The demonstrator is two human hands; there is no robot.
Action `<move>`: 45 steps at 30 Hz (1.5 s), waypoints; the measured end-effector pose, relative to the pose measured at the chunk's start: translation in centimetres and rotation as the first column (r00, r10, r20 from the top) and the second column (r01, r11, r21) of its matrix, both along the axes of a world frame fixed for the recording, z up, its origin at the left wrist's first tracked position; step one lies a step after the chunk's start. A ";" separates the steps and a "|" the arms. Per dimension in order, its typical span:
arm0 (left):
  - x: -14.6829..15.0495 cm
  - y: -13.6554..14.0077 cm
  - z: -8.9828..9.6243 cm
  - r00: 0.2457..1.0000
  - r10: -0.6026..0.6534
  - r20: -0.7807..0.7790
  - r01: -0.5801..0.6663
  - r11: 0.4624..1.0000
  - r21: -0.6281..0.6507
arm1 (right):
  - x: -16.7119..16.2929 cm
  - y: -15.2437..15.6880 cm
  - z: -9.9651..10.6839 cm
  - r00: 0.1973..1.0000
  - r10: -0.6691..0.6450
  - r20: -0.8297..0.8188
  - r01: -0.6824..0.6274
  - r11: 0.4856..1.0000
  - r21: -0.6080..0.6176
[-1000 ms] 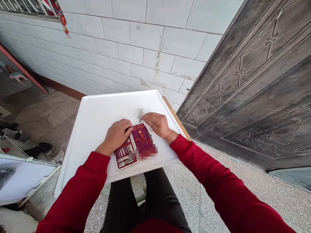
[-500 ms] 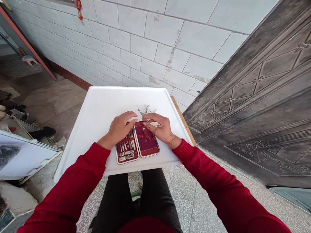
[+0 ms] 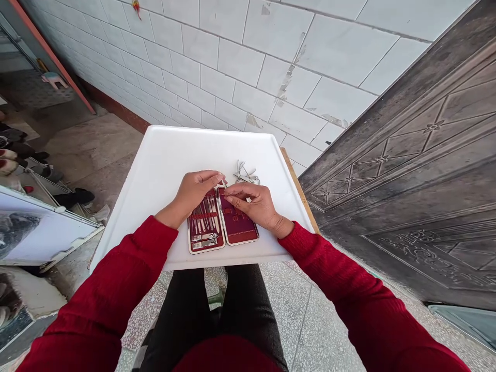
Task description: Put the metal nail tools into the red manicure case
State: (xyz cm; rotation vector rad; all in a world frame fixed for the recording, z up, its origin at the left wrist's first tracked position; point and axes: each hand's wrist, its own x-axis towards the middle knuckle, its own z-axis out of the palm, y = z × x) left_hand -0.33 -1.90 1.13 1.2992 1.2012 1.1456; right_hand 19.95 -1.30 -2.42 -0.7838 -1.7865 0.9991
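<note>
An open manicure case with a dark red lining lies on the white tabletop, below both hands. Its left half holds several slim metal tools under a red strap, with nail clippers at the near end. Over the case's far edge, my right hand pinches a small, thin metal manicure tool. The fingertips of my left hand close on the tool's far end. Fingers cover most of it, so its exact kind is hidden. Beyond my right hand lie loose metal nippers.
The white table stands against a tiled wall, with a wooden board along its right edge. A dark patterned metal door is on the right. A shoe rack with footwear stands on the left.
My left hand has moved in to the right, and its fingers have closed on the tool's end. The tool stays in my right hand. The view has shifted slightly.
</note>
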 end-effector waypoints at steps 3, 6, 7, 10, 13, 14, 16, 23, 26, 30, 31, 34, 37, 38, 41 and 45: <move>0.2 -0.2 0.2 1.000 -0.031 0.005 0.031 0.999 -0.033 | 0.0 0.1 -0.3 0.999 0.032 -0.031 -0.035 0.995 -0.090; 0.2 -0.2 0.1 0.999 -0.036 0.013 0.036 0.999 -0.025 | -0.1 0.2 0.0 0.994 0.060 -0.090 -0.076 0.980 -0.184; 0.3 -0.2 0.0 0.999 -0.033 0.010 0.033 0.999 -0.020 | -0.2 0.1 0.2 0.992 0.058 -0.113 -0.082 0.971 -0.223; 0.4 -0.2 -0.2 0.999 -0.021 -0.035 0.021 1.000 0.002 | -0.4 0.1 0.9 0.990 0.029 -0.140 -0.074 0.942 -0.328; 0.5 -0.2 -0.3 0.995 -0.027 -0.100 0.034 0.997 0.071 | -0.6 0.0 1.4 0.992 0.038 -0.123 -0.082 0.923 -0.375; 0.5 -0.2 -0.4 0.990 -0.023 -0.136 0.037 0.994 0.104 | -0.6 0.0 1.5 0.992 0.044 -0.117 -0.087 0.919 -0.386; 0.5 -0.2 -0.5 0.969 0.010 -0.245 0.036 0.982 0.183 | -0.4 0.1 1.7 0.993 0.050 -0.109 -0.090 0.909 -0.406; 0.0 0.4 -1.6 0.695 0.189 -0.694 0.218 0.864 0.454 | 1.4 1.2 2.5 0.998 0.006 -0.060 -0.031 0.905 -0.423; -0.1 0.6 -2.0 0.622 0.181 -0.762 0.300 0.843 0.446 | 2.0 1.6 2.3 1.000 0.011 -0.023 -0.021 0.889 -0.457; -0.2 0.7 -2.1 0.575 0.163 -0.802 0.332 0.849 0.411 | 2.2 1.9 1.6 0.998 0.054 -0.026 -0.060 0.860 -0.507; -0.2 0.7 -2.1 0.568 0.157 -0.808 0.333 0.854 0.399 | 2.2 2.0 1.5 0.998 0.059 -0.027 -0.064 0.857 -0.512; -0.3 0.7 -2.2 0.552 0.163 -0.818 0.297 0.878 0.376 | 2.2 2.0 1.1 0.998 0.067 -0.020 -0.068 0.860 -0.506; -0.5 0.9 -2.3 0.531 0.181 -0.827 0.279 0.885 0.373 | 2.3 2.0 1.0 0.998 0.065 0.006 -0.053 0.874 -0.482; -0.6 1.0 -2.3 0.525 0.178 -0.832 0.292 0.881 0.373 | 2.3 1.9 0.9 0.998 0.058 0.018 -0.043 0.880 -0.474; -0.8 1.2 -2.2 0.517 0.165 -0.840 0.325 0.870 0.371 | 2.3 1.8 0.9 0.998 0.029 0.048 -0.004 0.895 -0.447; -0.9 1.3 -2.1 0.528 0.161 -0.834 0.317 0.874 0.369 | 2.3 1.8 0.9 0.998 -0.001 0.063 0.027 0.915 -0.403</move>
